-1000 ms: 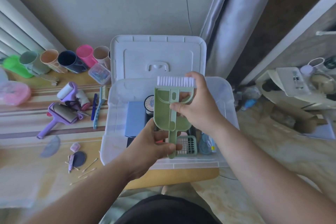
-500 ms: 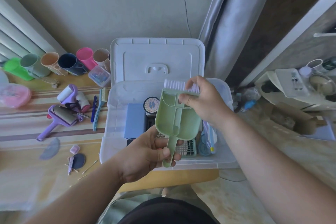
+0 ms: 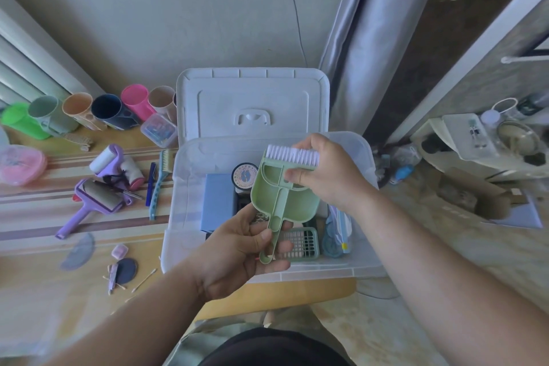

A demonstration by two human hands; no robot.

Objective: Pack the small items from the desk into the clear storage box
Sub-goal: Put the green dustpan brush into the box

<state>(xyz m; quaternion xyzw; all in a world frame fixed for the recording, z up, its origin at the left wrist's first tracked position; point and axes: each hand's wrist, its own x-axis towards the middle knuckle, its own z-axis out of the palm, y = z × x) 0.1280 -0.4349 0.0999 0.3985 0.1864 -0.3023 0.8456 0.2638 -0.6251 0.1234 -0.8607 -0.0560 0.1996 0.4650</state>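
I hold a small green dustpan [image 3: 267, 196] with a white-bristled brush [image 3: 292, 156] clipped into it, above the open clear storage box [image 3: 178, 187]. My left hand [image 3: 237, 249] grips the handle at the lower end. My right hand [image 3: 323, 171] pinches the brush end at the top. Inside the box lie a blue flat box [image 3: 217, 206], a round tin [image 3: 244, 176], a green grid basket [image 3: 300, 244] and a blue packet [image 3: 337, 232]. The box's white lid [image 3: 252, 104] leans against the wall behind it.
On the desk to the left lie two purple lint rollers [image 3: 95, 196], a blue-green brush [image 3: 159, 184], a blue pen [image 3: 151, 183], a small clear case [image 3: 159, 129], cotton swabs, a dark oval mirror [image 3: 126, 270] and a row of coloured cups [image 3: 107, 111]. Right of the box hangs a curtain [image 3: 356, 47].
The dustpan set has tilted from upright to slanting leftward and sunk slightly toward the box. My right hand shifted right along the brush end; my left hand stayed on the handle.
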